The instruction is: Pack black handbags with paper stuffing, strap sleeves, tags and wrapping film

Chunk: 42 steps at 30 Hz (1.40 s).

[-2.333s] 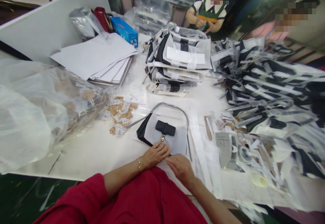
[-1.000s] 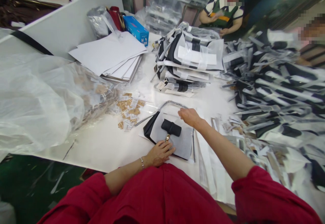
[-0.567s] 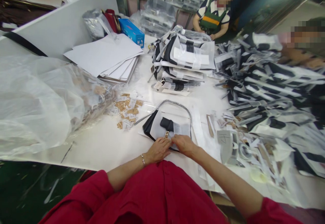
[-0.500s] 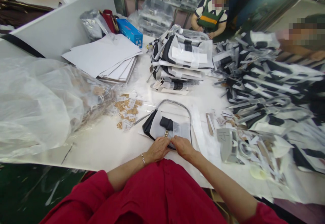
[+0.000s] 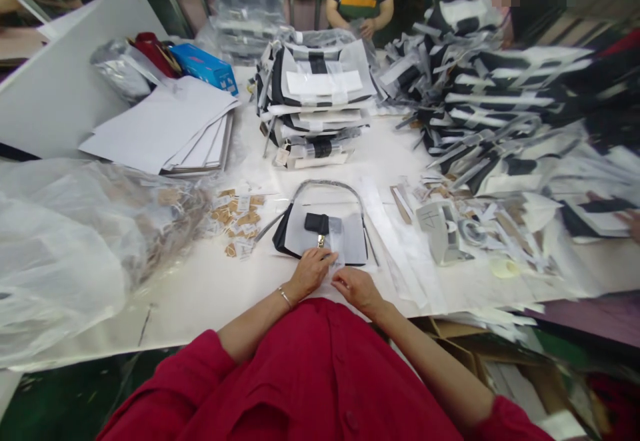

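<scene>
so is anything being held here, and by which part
Right hand: seemingly the clear strip, by its near end. Left hand: rests on the bag at its near edge, grip unclear.

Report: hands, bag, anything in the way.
Left hand on lower edge of bag. Right hand close by, grip unclear. Bag lying on table. Tags left of it; no blockage seen.

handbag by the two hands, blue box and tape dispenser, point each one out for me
handbag (image 5: 298, 233): head view, on its pale front
blue box (image 5: 203, 68): head view, on its upper face
tape dispenser (image 5: 437, 233): head view, on its grey body
</scene>
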Tool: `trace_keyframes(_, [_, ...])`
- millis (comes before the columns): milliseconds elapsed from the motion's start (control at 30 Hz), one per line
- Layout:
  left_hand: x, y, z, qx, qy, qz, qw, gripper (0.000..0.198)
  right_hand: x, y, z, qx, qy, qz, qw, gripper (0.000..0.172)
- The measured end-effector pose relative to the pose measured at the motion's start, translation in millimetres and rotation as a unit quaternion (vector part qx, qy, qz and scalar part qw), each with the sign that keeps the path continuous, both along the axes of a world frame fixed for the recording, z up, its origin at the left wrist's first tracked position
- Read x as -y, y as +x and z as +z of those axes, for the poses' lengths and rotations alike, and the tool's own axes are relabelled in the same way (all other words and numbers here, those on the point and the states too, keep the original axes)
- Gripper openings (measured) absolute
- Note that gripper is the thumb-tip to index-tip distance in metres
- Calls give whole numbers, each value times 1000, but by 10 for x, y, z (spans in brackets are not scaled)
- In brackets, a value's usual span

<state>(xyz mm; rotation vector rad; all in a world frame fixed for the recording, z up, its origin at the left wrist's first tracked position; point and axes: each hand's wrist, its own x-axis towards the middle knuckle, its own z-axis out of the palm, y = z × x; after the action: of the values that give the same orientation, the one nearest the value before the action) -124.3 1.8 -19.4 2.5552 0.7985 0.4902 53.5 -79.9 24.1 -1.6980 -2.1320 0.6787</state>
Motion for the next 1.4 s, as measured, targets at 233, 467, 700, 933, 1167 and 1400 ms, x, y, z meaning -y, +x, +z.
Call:
trace_keyframes(233, [-23,-11,-19,-19,20,-16,999,41,747,150,-260,47,-224,-170,959,32])
trace_keyframes(467, [-49,8,5,-31,41,-16,999,44,566,-161,-373,70,-22,-47,996,39])
trace_keyframes(700, [-51,59,35,-39,55,2,998,46,227,-197,-546,115,-17,-8,993,17])
trace_keyframes(933, [-54,79,32,-62,35,22,997,44,532,345,-300,44,76,-1,996,13])
trace_keyframes(1167, [-35,82,39,-50,24,19,998,46,388,102,-277,32,126,46,991,15])
trace_keyframes(1400, [3,18,124,-39,-5,-25,999,57,336,61,-319,71,87,81,990,13])
